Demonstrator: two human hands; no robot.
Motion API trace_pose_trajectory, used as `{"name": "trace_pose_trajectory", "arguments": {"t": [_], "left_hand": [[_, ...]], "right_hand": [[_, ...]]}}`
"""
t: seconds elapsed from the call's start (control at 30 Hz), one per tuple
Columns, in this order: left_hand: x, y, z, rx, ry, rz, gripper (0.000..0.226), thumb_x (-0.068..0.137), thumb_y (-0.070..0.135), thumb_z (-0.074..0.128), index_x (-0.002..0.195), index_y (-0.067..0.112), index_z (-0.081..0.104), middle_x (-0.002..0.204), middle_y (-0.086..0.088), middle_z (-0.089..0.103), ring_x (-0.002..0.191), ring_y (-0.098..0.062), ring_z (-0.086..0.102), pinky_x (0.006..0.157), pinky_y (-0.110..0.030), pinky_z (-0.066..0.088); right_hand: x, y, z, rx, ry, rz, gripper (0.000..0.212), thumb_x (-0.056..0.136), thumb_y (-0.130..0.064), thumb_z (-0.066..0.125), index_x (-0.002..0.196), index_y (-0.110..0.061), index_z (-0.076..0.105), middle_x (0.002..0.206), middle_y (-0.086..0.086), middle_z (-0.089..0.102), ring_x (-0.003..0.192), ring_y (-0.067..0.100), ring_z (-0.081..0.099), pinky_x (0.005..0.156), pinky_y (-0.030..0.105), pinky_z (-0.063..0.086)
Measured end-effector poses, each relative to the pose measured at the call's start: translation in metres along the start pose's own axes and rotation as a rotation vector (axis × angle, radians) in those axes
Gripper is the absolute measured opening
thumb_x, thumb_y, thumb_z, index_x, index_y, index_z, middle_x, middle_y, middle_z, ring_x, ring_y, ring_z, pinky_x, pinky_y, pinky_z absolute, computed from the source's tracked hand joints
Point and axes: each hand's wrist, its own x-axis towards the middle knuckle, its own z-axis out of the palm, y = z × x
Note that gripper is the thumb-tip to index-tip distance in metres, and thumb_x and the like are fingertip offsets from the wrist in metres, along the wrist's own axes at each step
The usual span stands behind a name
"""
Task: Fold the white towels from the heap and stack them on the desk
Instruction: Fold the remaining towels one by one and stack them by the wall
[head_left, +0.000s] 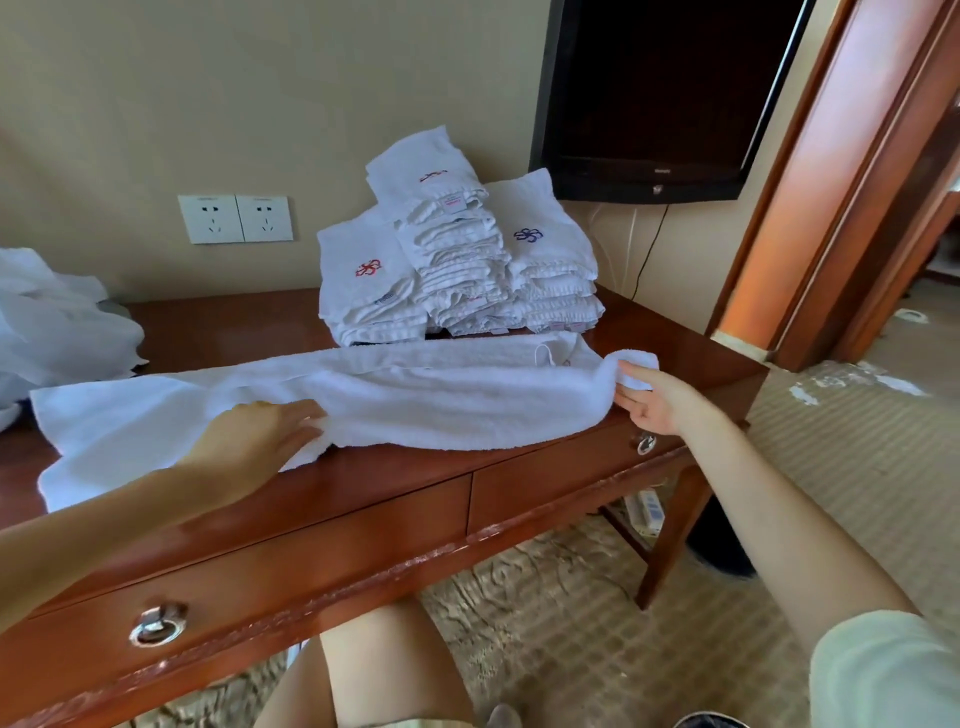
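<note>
Head view, left hand (270, 434): reaching in from the lower left, palm down, fingers straight and together, lying flat on the towel (441, 395) near its middle; gripping nothing.
Head view, right hand (649, 402): arm stretched forward from the lower right, thumb above and fingers below, pinching the towel's right end (bunched into a small roll there).
Towel: laid lengthwise across the desk (395, 483), doubled over along its length, left end flatter and wider.
Folded stacks (457, 260): three piles at the wall, just behind the towel, middle pile tallest.
Heap (62, 322): loose white cloth at the desk's far left.
Edges: towel's near edge close to the desk's front edge; its pinched end near the right corner.
Open room: bare wood ahead of the left hand, and between heap and stacks.
</note>
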Motion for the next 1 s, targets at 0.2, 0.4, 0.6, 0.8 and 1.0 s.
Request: {"name": "trace_pose_trajectory", "arguments": {"t": [0.2, 0.4, 0.6, 0.8, 1.0], "left_hand": [[0.017, -0.010, -0.005, -0.181, -0.200, -0.198, 0.032, 0.104, 0.024, 0.033, 0.126, 0.010, 0.052, 0.119, -0.011, 0.062, 0.111, -0.034, 0.055, 0.097, -0.040, 0.040], [0.034, 0.006, -0.032, 0.218, -0.248, -0.125, 0.061, 0.080, 0.077, 0.027, 0.097, 0.021, 0.046, 0.081, 0.001, 0.054, 0.090, -0.028, 0.059, 0.074, -0.034, 0.040], [0.033, 0.007, -0.005, 0.624, -0.240, -0.032, 0.090, 0.080, 0.075, 0.039, 0.148, 0.021, 0.014, 0.124, -0.004, 0.052, 0.112, -0.023, 0.053, 0.103, -0.043, 0.030], [0.018, -0.004, -0.009, 0.843, -0.208, 0.258, 0.119, 0.084, 0.032, 0.060, 0.131, 0.026, -0.049, 0.154, -0.013, 0.006, 0.140, -0.030, 0.024, 0.116, -0.057, 0.007], [-0.023, -0.049, -0.019, 0.857, -0.047, 0.171, 0.127, 0.046, 0.011, 0.079, 0.151, 0.021, 0.008, 0.132, -0.016, 0.038, 0.114, -0.033, 0.052, 0.100, -0.054, 0.038]], "right_hand": [[0.013, 0.008, -0.008, 0.239, 0.164, -0.118, 0.016, 0.097, -0.021, 0.054, 0.082, -0.018, 0.056, 0.055, -0.009, 0.057, 0.033, -0.002, 0.047, 0.034, 0.010, 0.027], [0.017, -0.014, -0.019, 0.428, 0.262, -0.157, 0.019, 0.096, -0.017, 0.039, 0.082, -0.013, 0.051, 0.073, -0.007, 0.054, 0.038, 0.001, 0.055, 0.039, 0.009, 0.037], [0.018, 0.002, -0.005, 0.191, 0.208, -0.091, 0.024, 0.098, -0.018, 0.050, 0.120, -0.010, 0.048, 0.098, 0.011, 0.063, 0.072, 0.019, 0.065, 0.046, 0.021, 0.053], [0.003, 0.006, 0.048, -0.650, 0.356, -0.457, 0.064, 0.089, -0.016, 0.065, 0.142, -0.012, 0.028, 0.135, 0.017, 0.045, 0.101, 0.028, 0.052, 0.082, 0.038, 0.044], [-0.053, 0.044, 0.142, -0.920, -0.338, -0.769, 0.030, 0.085, -0.019, 0.072, 0.113, -0.027, 0.064, 0.120, -0.009, 0.060, 0.112, 0.006, 0.056, 0.095, 0.025, 0.043]]}}
